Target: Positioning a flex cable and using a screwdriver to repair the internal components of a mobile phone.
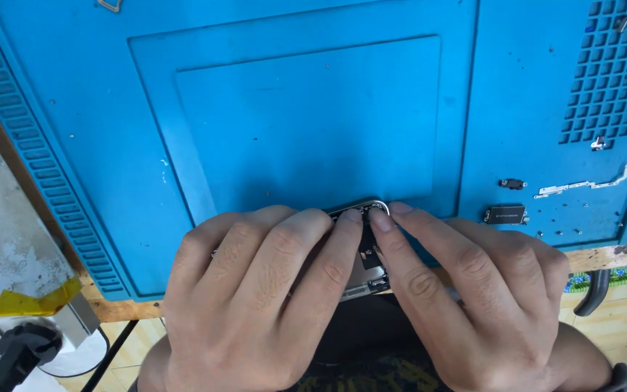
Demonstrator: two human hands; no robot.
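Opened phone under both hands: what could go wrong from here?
The opened phone sits at the blue mat's near edge, so it could slip off. The left hand and right hand hide most of it, so pressing on exposed parts might go unnoticed. Loose small parts nearby could be knocked away.

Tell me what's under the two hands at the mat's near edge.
An opened phone chassis with a silver frame and dark inner parts shows between the left hand and right hand, resting at the blue mat edge. Most of it is covered by fingers.
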